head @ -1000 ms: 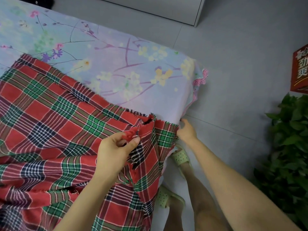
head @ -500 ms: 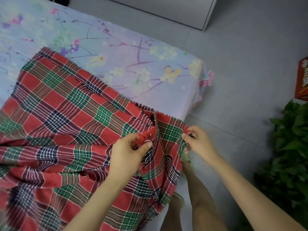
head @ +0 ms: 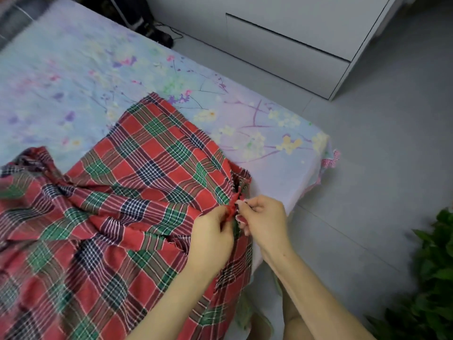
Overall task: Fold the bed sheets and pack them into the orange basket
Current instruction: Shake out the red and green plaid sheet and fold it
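Hands, two, left hand (head: 210, 235) and right hand (head: 262, 218), together pinch one plaid sheet's (head: 127, 204) corner over one floral bed (head: 73, 77).

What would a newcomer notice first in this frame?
The red plaid sheet dominates, rumpled across the near side of the floral bed cover. At its frayed edge by the bed's corner, the left hand and right hand pinch the fabric close together. A leafy green plant sits at the lower right.

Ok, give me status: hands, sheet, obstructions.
Left hand and right hand both pinching frayed edge of red-and-green plaid sheet. Sheet rumpled on floral bedspread. Orange basket not in view. No obstruction seen.
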### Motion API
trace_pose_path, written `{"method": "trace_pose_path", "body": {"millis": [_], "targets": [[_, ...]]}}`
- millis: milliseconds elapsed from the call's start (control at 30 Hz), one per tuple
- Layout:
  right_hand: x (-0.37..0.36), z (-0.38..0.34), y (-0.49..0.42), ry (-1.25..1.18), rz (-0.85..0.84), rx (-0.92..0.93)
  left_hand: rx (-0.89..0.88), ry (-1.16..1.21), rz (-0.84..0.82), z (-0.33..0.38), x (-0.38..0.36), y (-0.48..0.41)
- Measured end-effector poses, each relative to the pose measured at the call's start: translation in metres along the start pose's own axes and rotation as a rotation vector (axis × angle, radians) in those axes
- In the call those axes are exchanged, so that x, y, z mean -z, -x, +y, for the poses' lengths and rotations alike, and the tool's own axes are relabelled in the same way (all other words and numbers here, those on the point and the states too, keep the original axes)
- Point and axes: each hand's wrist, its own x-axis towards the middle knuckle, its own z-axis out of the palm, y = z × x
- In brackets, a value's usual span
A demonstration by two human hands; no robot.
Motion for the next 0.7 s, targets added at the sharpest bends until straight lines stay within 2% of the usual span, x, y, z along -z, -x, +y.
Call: {"method": "trace_pose_path", "body": {"millis": [167, 233, 300, 467, 533, 700], "targets": [[-0.013, -0.033, 0.019, 0.067, -0.122, 0.013, -0.046, -0.019, 0.023, 0.004, 0.03, 0.009], [-0.021, -0.046, 0.018, 0.19, -0.188, 0.063, -0.004, -0.039, 0.081, -0.003, 0.046, 0.004], [-0.025, -0.053, 0.008, 0.306, -0.166, 0.128, 0.011, -0.074, 0.124, -0.009, 0.066, 0.0], [-0.055, -0.071, -0.044, 0.435, -0.13, 0.178, 0.116, -0.099, 0.354, -0.023, 0.155, -0.004], [-0.074, -0.083, -0.064, 0.553, -0.177, 0.239, 0.178, -0.105, 0.508, -0.027, 0.197, -0.002], [-0.104, -0.108, -0.095, 0.754, -0.255, 0.308, 0.282, -0.231, 0.752, -0.038, 0.264, -0.001]]}}
